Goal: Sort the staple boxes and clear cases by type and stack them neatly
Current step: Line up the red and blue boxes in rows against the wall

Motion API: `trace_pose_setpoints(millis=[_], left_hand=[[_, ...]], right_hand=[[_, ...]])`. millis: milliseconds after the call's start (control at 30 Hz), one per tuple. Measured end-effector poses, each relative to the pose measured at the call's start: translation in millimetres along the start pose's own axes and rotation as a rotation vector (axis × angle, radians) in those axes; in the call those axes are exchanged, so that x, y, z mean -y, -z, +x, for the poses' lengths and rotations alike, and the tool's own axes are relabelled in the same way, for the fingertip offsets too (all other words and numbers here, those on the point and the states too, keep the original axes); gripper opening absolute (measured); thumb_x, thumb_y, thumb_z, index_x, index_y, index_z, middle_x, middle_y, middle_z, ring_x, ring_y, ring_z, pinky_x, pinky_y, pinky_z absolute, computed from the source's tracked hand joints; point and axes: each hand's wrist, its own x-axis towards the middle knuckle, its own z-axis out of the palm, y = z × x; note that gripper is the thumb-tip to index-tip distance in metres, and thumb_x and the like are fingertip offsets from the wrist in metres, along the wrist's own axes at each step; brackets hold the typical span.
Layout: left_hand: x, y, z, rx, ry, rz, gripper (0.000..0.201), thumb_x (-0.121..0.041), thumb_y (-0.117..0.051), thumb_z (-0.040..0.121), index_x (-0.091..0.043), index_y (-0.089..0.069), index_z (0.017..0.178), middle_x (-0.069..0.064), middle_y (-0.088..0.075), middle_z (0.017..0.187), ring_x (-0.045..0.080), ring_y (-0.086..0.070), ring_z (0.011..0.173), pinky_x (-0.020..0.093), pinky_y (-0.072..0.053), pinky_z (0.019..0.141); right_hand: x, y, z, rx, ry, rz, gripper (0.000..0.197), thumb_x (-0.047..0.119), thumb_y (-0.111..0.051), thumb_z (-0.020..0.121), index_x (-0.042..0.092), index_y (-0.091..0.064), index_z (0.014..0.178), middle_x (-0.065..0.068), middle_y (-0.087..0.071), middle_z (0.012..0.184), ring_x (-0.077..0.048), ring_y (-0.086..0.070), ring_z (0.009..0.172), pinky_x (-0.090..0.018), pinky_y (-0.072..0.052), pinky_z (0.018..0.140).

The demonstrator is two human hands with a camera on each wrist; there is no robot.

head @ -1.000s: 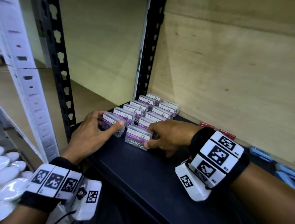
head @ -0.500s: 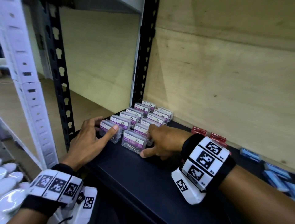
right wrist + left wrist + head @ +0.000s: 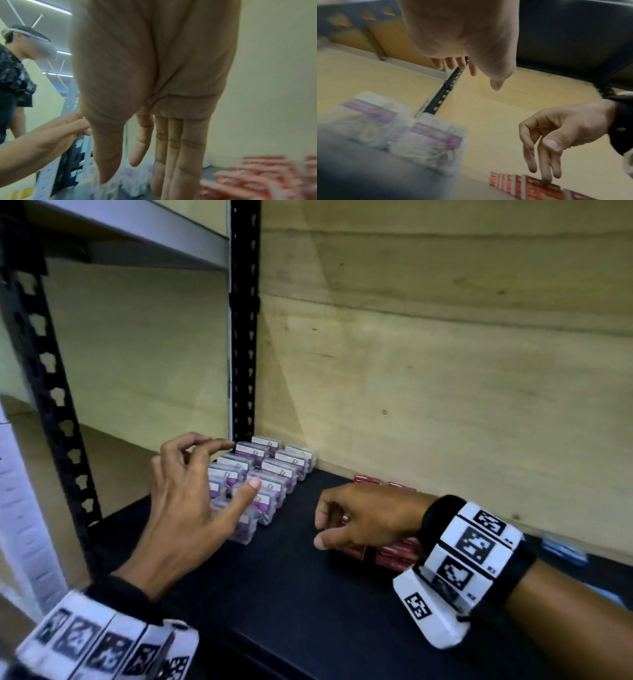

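- head view: the clear cases point(image 3: 270, 477) with purple labels stand in two rows on the black shelf point(image 3: 291, 594), in the back left corner by the black post point(image 3: 244, 337). the rows run from the front toward the wooden back wall point(image 3: 445, 354), and each case lies with its long side across its row.
- the left hand point(image 3: 191, 505) hangs over the near cases, fingers spread apart, holding nothing.
- the right hand point(image 3: 359, 518) is over the red staple boxes point(image 3: 394, 553) to the right of the cases. its fingers bend down loosely.
- left wrist view: blurry. the left hand point(image 3: 467, 40) is open and empty. fingertips of the right hand point(image 3: 546, 180) touch the top of the red staple boxes point(image 3: 536, 188), which stand on edge in a row.
- right wrist view: the right hand point(image 3: 154, 94) has straight fingers side by side, gripping nothing. the red staple boxes point(image 3: 257, 175) are a blur low on the right.
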Motion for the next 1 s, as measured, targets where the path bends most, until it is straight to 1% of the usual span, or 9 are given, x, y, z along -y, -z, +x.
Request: trace_pose_setpoints(millis=[167,333,467,567,600,667,733,900,1000], left_hand=[[-56.0,-24.3,18.5,0.049,-0.123,-0.049,0.062,-0.065,-0.049,0.079,-0.027,-0.050,0.127,0.000,-0.032,0.126,0.021,-0.036,0.119,0.036,-0.033,0.101],[-110.7,-51.0,34.1,0.156,-0.240,-0.048,0.066,-0.071,-0.046,0.076,-0.031,-0.049,0.129,-0.003,-0.030,0.126,0.018,-0.038,0.114,0.040,-0.037,0.100],[-148.1,-65.2,43.6,0.344,-0.343,0.036,0.071,-0.077,-0.039,0.077,-0.035,-0.042,0.133,-0.006,-0.024,0.131,0.013,-0.032,0.116,0.038,-0.033,0.102],[-175.4,-80.5,53.0,0.447,-0.437,0.101,0.071,-0.078,-0.033,0.074,-0.037,-0.040,0.132,-0.008,-0.023,0.131,0.013,-0.031,0.116,0.035,-0.030,0.099],[-184.0,-86.9,56.5,0.487,-0.458,0.119,0.068,-0.077,-0.036,0.075,-0.038,-0.041,0.130,-0.008,-0.025,0.132,0.012,-0.030,0.115,0.034,-0.028,0.098],[-200.3,-101.3,63.3,0.580,-0.497,0.152,0.059,-0.074,-0.044,0.081,-0.039,-0.044,0.128,-0.009,-0.027,0.132,0.014,-0.030,0.119,0.035,-0.027,0.100],[-213.7,-116.4,69.6,0.684,-0.533,0.200,0.053,-0.070,-0.048,0.084,-0.040,-0.046,0.127,-0.009,-0.030,0.133,0.015,-0.029,0.125,0.036,-0.024,0.104],[-239.6,-154.5,85.7,0.896,-0.592,0.374,0.048,-0.065,-0.051,0.087,-0.039,-0.050,0.127,-0.006,-0.042,0.134,0.018,-0.031,0.129,0.040,-0.021,0.108],[-248.5,-176.5,96.5,1.021,-0.585,0.415,0.047,-0.061,-0.054,0.089,-0.035,-0.051,0.128,-0.007,-0.052,0.130,0.017,-0.045,0.122,0.036,-0.032,0.102]], right_hand=[[-47.6,19.6,-45.0,-0.053,-0.125,0.053,0.026,0.047,-0.071,0.086,0.030,-0.062,0.104,0.012,-0.068,0.092,-0.006,-0.063,0.083,-0.027,-0.051,0.079],[-93.4,35.9,-100.4,-0.128,-0.281,0.084,0.031,0.050,-0.070,0.085,0.031,-0.063,0.108,0.014,-0.069,0.100,-0.005,-0.064,0.089,-0.025,-0.050,0.085],[-124.6,44.7,-137.1,-0.121,-0.422,0.050,0.037,0.055,-0.067,0.085,0.032,-0.061,0.114,0.015,-0.067,0.107,0.000,-0.061,0.079,-0.022,-0.045,0.074],[-149.3,48.0,-160.6,-0.112,-0.536,0.019,0.038,0.055,-0.066,0.087,0.031,-0.059,0.116,0.016,-0.068,0.108,-0.006,-0.063,0.091,-0.019,-0.042,0.069],[-157.4,48.5,-166.8,-0.120,-0.573,0.020,0.038,0.054,-0.065,0.087,0.031,-0.059,0.117,0.016,-0.068,0.109,-0.007,-0.063,0.093,-0.020,-0.044,0.073],[-174.1,48.7,-176.6,-0.142,-0.636,0.031,0.037,0.053,-0.066,0.088,0.033,-0.058,0.118,0.015,-0.067,0.112,-0.009,-0.062,0.097,-0.028,-0.047,0.089],[-188.9,46.4,-180.1,-0.155,-0.691,0.030,0.037,0.052,-0.067,0.088,0.033,-0.059,0.118,0.014,-0.064,0.117,-0.013,-0.060,0.105,-0.034,-0.045,0.099],[-213.3,36.1,-170.4,-0.120,-0.740,0.037,0.040,0.045,-0.070,0.088,0.029,-0.061,0.123,0.008,-0.061,0.123,-0.016,-0.059,0.109,-0.035,-0.047,0.099],[-221.6,32.4,-157.8,-0.051,-0.721,0.018,0.042,0.042,-0.070,0.089,0.026,-0.061,0.127,0.007,-0.059,0.127,-0.018,-0.057,0.113,-0.033,-0.045,0.098]])
